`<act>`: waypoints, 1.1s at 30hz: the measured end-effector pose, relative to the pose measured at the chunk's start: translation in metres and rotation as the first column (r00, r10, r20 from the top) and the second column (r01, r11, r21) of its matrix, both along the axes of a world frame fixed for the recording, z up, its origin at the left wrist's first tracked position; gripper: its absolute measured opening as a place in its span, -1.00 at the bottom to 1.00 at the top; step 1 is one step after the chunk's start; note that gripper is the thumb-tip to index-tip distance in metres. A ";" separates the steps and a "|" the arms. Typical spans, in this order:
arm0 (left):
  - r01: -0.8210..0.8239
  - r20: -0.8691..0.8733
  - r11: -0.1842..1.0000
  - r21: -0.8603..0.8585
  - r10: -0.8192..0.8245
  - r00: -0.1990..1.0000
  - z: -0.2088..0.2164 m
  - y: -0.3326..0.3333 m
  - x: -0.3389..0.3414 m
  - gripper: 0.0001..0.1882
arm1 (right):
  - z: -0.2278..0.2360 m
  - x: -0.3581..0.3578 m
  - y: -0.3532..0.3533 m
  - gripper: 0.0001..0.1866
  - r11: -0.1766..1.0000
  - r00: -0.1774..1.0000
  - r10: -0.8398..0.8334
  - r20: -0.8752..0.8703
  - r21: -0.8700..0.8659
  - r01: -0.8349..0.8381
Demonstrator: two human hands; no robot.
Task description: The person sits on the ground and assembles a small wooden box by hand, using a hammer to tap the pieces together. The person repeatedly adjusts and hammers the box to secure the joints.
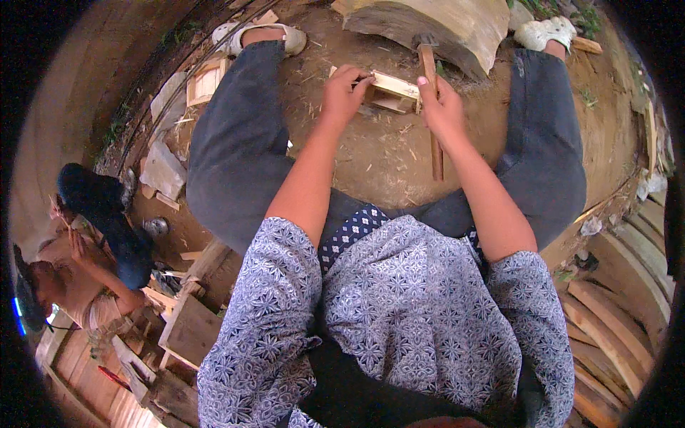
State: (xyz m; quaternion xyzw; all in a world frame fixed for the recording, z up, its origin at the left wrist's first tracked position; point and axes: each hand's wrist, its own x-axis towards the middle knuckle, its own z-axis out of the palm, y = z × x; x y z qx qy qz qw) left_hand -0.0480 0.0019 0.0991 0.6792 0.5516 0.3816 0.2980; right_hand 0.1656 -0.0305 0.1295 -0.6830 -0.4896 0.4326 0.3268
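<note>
Upper centre of view: your left hand [345, 94] pinches the left end of the small wooden frame [396, 86] — a loose hold might let it twist. Just right, apart from it, your right hand [445, 113] wraps the hammer [427, 63], near the stone [449, 28] — careless swings could bruise fingers.

Pale boxy wooden frame [397, 85] between my left hand [345, 94] and right hand [444, 113]; brown wooden-handled tool [437, 160] right of it; tan stone block [457, 28] beyond; long brown wooden planks [606, 332] to my right.
</note>
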 end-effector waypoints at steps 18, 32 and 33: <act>-0.016 0.057 0.999 -0.034 0.018 0.998 -0.008 0.002 0.006 -0.85 | 0.044 -0.032 -0.036 -0.65 0.965 0.982 0.183 0.056 0.182 -0.190; -0.026 -0.006 0.997 0.073 0.026 1.000 -0.007 0.001 0.002 -0.87 | 0.071 -0.031 -0.026 -0.65 0.976 0.976 0.196 -0.091 -0.074 -0.203; -0.016 0.005 0.996 0.086 0.016 1.000 -0.008 -0.003 0.005 -0.86 | 0.085 -0.032 -0.030 -0.65 0.978 0.982 0.142 -0.126 -0.132 -0.158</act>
